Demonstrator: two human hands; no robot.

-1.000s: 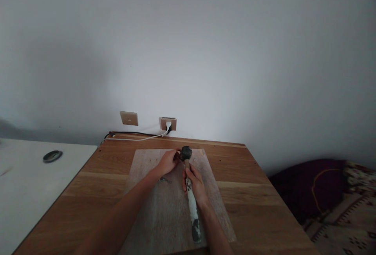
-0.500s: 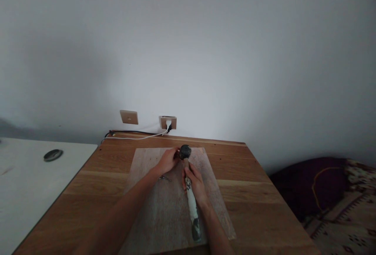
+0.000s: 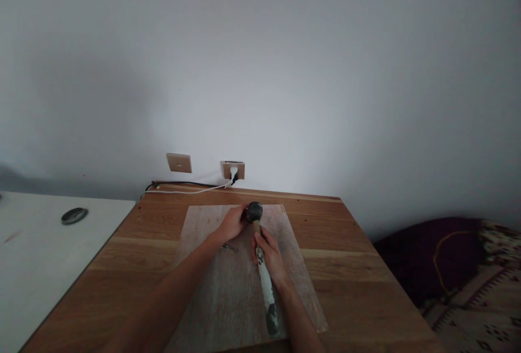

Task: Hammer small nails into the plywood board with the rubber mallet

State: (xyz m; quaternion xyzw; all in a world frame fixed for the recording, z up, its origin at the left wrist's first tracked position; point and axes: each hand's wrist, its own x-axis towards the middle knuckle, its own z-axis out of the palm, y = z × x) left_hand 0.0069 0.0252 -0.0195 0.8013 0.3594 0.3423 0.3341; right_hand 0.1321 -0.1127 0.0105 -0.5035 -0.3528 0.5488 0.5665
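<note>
My right hand is wrapped around the upper handle of a hammer, whose wooden shaft has worn white and dark green paint. The dark round hammer head is at the far end, over a thin wooden board. Right beside the head, my left hand has its fingers drawn together near the board's far edge. Whatever is between those fingertips is hidden by the hand and the head. A few small metal pieces, possibly nails, lie on the board near my left wrist.
Under the board is a wooden table against a white wall. A white cable and a black one run along its back edge to a wall socket. A white surface with a dark oval object adjoins on the left; patterned fabric is at right.
The hammer head has shifted very slightly left and toward me. Both hands keep nearly the same places.
</note>
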